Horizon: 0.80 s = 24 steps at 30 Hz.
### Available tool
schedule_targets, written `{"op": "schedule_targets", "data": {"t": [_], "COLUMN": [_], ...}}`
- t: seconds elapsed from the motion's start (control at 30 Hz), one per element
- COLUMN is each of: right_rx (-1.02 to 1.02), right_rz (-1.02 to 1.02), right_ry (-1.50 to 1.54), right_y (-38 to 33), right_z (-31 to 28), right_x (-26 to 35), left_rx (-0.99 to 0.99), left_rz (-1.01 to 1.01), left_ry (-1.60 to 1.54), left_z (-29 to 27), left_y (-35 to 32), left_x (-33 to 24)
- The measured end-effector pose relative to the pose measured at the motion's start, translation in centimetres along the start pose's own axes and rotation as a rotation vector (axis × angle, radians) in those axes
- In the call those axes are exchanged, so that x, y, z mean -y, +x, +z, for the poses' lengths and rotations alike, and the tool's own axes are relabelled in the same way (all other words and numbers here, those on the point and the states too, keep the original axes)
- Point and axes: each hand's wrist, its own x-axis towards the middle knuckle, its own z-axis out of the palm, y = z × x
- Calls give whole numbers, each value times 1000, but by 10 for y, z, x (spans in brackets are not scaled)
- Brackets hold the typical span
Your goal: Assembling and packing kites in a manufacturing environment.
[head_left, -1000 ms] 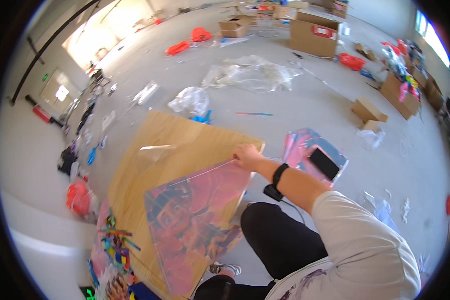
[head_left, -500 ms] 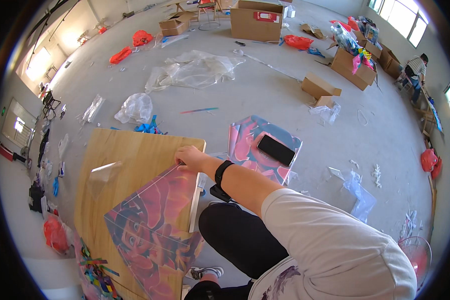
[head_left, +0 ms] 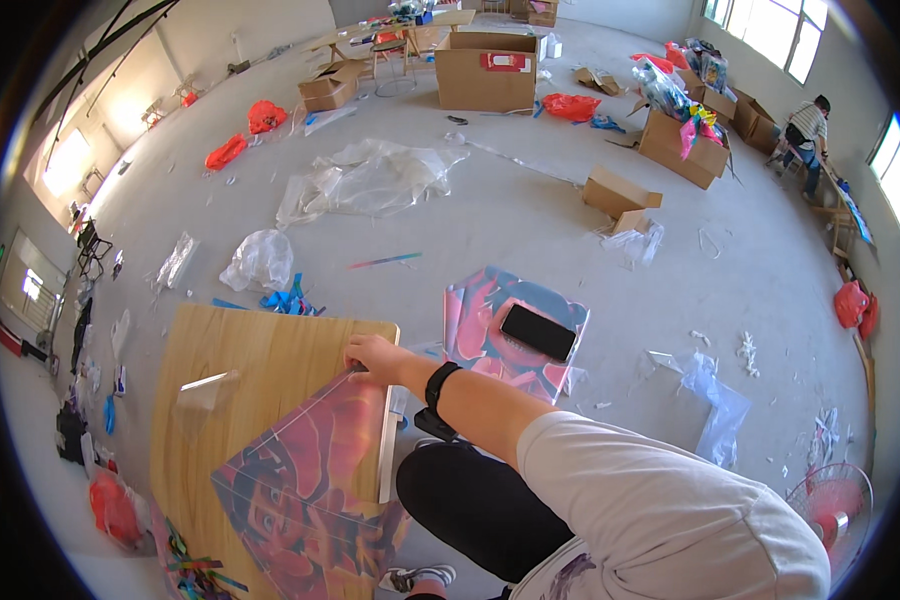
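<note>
My right hand [head_left: 372, 358] is closed at the upper corner of a diamond-shaped printed sheet [head_left: 305, 465], its fingers curled over the tip. The sheet is pink, red and dark blue with a cartoon figure, and thin straight lines cross it like a kite. It lies on a light wooden tabletop [head_left: 240, 340] and overhangs the right edge. A black band circles my right wrist. My left hand is out of view. To the right of the table, a stack of similar printed sheets [head_left: 470, 315] carries a black phone [head_left: 538, 332].
Clear plastic film [head_left: 206, 395] lies on the tabletop, with coloured strips [head_left: 195, 570] at its near left. Crumpled plastic sheeting [head_left: 370, 180], cardboard boxes [head_left: 485, 75] and red bags [head_left: 570, 107] litter the floor. A pink fan [head_left: 832, 510] stands at right. Another person [head_left: 805, 140] works far right.
The view has tilted up, so the table, sheet and floor items sit lower in the picture. My right hand stays at the sheet's corner.
</note>
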Motion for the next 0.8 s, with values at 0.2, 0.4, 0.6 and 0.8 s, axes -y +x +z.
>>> {"op": "schedule_targets", "data": {"t": [0.2,0.4,0.6,0.8], "right_rx": [18,17,15,4], "right_rz": [55,41,51,30], "right_ry": [37,48,69,46], "right_y": [-11,-4,-8,-9], "right_z": [-11,-8,-6,-7], "right_x": [-7,-2,-4,-8], "left_rx": [10,17,-27,-97], "left_rz": [-51,-31,-14,-158], "left_ry": [-27,-9,-40,-139], "left_z": [1,0,3,8], "left_y": [26,10,15,15], "left_x": [-24,-5,-16,-16]}}
